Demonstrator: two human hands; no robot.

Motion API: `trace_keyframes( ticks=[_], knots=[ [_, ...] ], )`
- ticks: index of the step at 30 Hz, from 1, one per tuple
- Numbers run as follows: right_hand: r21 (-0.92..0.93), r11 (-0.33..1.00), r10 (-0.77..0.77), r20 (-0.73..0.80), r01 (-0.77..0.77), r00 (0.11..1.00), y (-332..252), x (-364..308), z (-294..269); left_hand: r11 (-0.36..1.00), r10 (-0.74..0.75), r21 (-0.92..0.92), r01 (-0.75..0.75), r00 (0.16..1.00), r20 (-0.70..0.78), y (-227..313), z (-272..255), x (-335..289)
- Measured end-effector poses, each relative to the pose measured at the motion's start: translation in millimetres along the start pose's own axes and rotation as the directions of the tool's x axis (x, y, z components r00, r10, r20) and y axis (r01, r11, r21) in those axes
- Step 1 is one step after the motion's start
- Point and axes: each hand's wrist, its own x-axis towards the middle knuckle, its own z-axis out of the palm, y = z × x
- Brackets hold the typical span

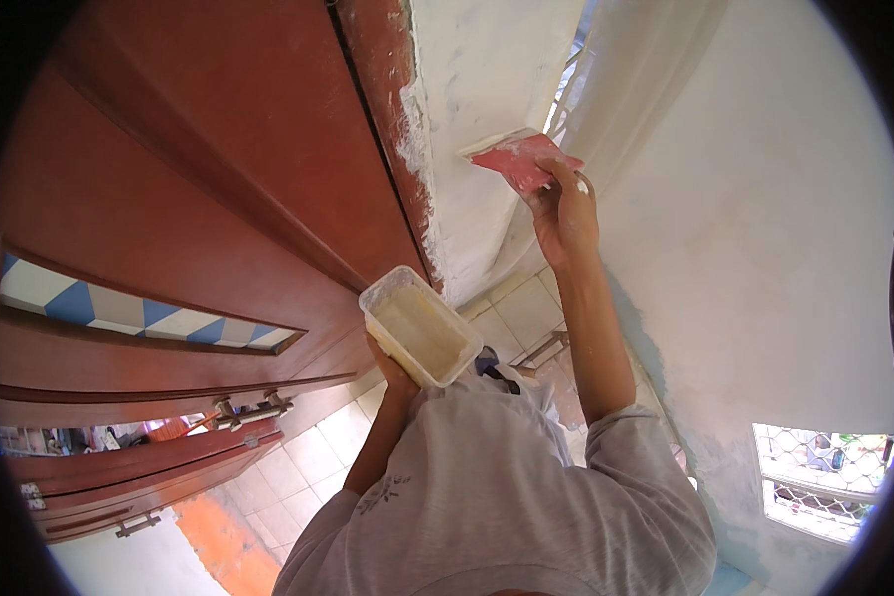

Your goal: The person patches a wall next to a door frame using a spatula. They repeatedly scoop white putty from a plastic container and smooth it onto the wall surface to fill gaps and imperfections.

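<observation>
My right hand [566, 204] grips a red putty spreader [515, 159] smeared with white paste. The spreader's far edge lies at the pale wall strip [477, 84] beside the door frame; whether it touches is hard to tell. Low in front of my body, my left hand [395, 370] holds a clear plastic tub [419, 328] from its left side. Off-white paste coats the inside of the tub. Most of the left fingers are hidden under and behind it.
A reddish-brown wooden door [199, 149] with a patterned glass panel [139, 313] fills the left. Its frame [379, 60] bears white smears. On the right stands a whitish wall [755, 219] with a grilled window [824, 477]. Tiled floor [313, 457] shows below.
</observation>
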Motion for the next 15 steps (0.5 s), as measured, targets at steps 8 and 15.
trace_keyframes(
  ticks=[8, 15],
  knots=[
    [-0.074, 0.994, 0.084, -0.027, -0.086, 0.996, 40.2, -16.9, -78.1, 0.994, -0.009, -0.099, 0.041, 0.951, 0.31, 4.5, 27.2, 1.6],
    [-0.185, 0.948, 0.238, -0.131, -0.26, 0.962, 90.4, -2.8, -90.7, 1.0, 0.017, -0.009, -0.017, 0.999, -0.027, 2.1, -2.8, -8.2]
  ],
)
